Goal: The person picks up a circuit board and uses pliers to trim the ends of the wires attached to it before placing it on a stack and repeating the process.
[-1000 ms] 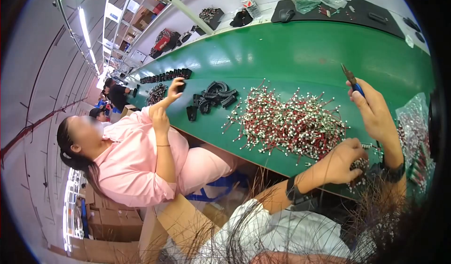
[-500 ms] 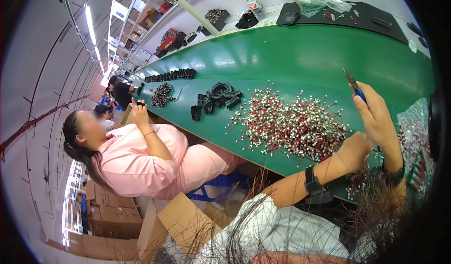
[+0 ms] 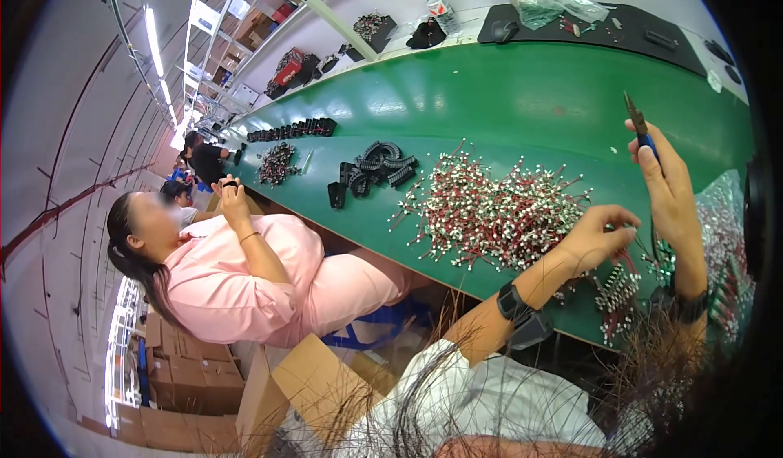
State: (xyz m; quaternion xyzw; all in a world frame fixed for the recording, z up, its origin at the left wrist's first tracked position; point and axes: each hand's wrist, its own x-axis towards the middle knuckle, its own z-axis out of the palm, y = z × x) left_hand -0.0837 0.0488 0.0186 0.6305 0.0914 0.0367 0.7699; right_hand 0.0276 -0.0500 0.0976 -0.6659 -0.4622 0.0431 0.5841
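Observation:
In my right hand (image 3: 672,187) is a pair of pliers (image 3: 639,125) with blue handles, jaws pointing up and away over the green bench. My fingers are wrapped round the handles. My left hand (image 3: 599,235) hovers at the right edge of a big heap of short red wires with white connectors (image 3: 497,213). Its fingers are bent but apart, and I see nothing gripped between them. Below that hand, near the bench edge, lies a smaller cluster of wired connectors (image 3: 617,293) in rows. Hair strands partly cover this area.
To the right lies a clear plastic bag of wired parts (image 3: 726,230). Black ribbed plastic pieces (image 3: 375,168) and a smaller pile of parts (image 3: 277,164) sit farther left. A co-worker in pink (image 3: 245,274) sits at the bench. A shelf with a bottle (image 3: 439,9) runs behind.
My left hand has risen from the bench edge toward the heap, and its fingers have spread. My right hand has shifted slightly right with the pliers. The small cluster is now more visible.

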